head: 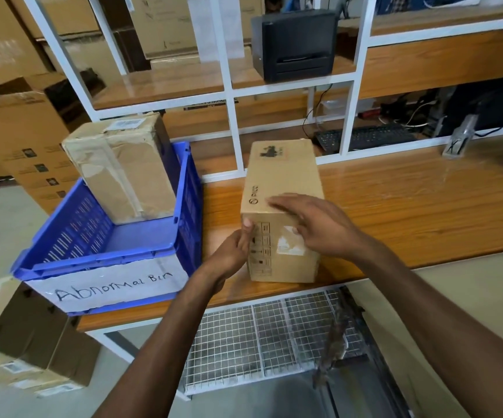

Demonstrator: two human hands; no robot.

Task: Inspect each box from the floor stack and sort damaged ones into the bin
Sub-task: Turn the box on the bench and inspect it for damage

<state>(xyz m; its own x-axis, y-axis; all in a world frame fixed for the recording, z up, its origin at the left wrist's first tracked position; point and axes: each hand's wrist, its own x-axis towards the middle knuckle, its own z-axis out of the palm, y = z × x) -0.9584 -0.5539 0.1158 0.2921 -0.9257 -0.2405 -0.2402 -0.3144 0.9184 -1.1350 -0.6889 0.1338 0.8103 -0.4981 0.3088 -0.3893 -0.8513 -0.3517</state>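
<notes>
A person's two bare arms reach in from 6 o'clock to a long cardboard box (280, 176) that lies at the middle of the view on a wooden desk (410, 206), its length running away toward 12 o'clock. The left hand (232, 251) meets the box at its near left corner: the grip is closed there, thumb pressed on the near face beside a column of printed handling symbols, fingers curled against the left side. The right hand (319, 224) lies over the near top edge with its grip spread, fingers nearly straight and flat across the top, and its thumb down on the near face by a torn white sticker (289, 245). At 9 o'clock from the box, just beside it on the same desk, sits a blue crate (99, 257) with a white paper sign (114, 285) handwritten "Abnormal Bin". A crumpled box (120, 167), wrinkled and wrapped in tape, stands at the crate's far end. At 7 o'clock, brown cartons (27, 342) rest on the floor. At 12 o'clock a black label printer (295, 43) sits on a wooden shelf inside a white frame, and at 1 o'clock lies a black keyboard (364, 135). Below the desk, at 6 o'clock, is a wire mesh shelf (244, 336).
</notes>
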